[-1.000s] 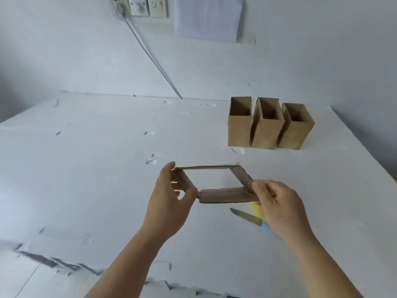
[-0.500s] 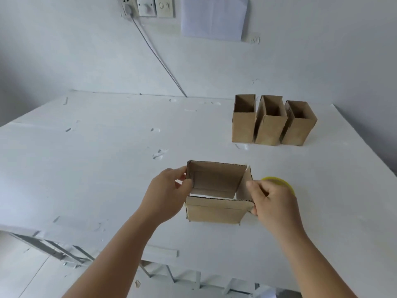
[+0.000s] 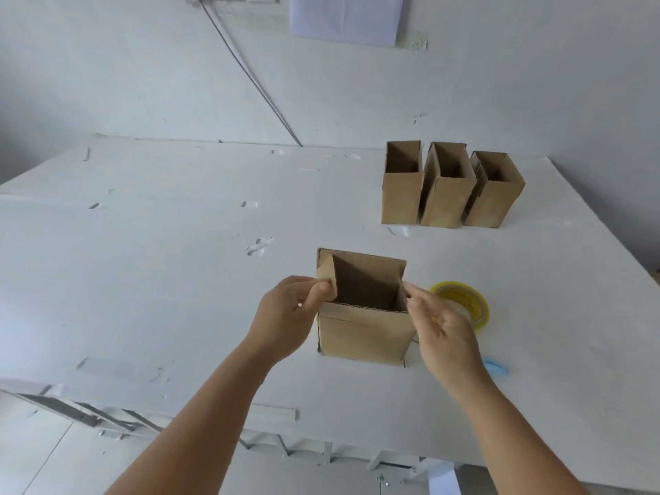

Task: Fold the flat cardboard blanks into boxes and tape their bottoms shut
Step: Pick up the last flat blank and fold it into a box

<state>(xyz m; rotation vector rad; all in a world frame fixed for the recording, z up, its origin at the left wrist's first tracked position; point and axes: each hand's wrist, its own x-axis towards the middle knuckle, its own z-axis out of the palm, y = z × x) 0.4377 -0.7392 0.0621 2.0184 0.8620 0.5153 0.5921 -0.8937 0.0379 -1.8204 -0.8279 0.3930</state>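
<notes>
A brown cardboard box (image 3: pixel 364 334) stands upright on the white table (image 3: pixel 160 280), opened into a square tube with its top flaps up. My left hand (image 3: pixel 291 316) pinches the left side flap at its upper edge. My right hand (image 3: pixel 439 326) pinches the right side flap, its other fingers loosely curled. A yellow roll of tape (image 3: pixel 464 303) lies just right of the box, partly hidden behind my right hand.
Three folded open-topped boxes (image 3: pixel 446 189) stand in a row at the back right of the table. A light blue object (image 3: pixel 496 366) lies by my right wrist. A cable (image 3: pixel 250 73) runs down the wall. The table's front edge is near my forearms.
The blank went from a flattened diamond held in the air to a squared box standing on the table. Both hands shifted to its side flaps.
</notes>
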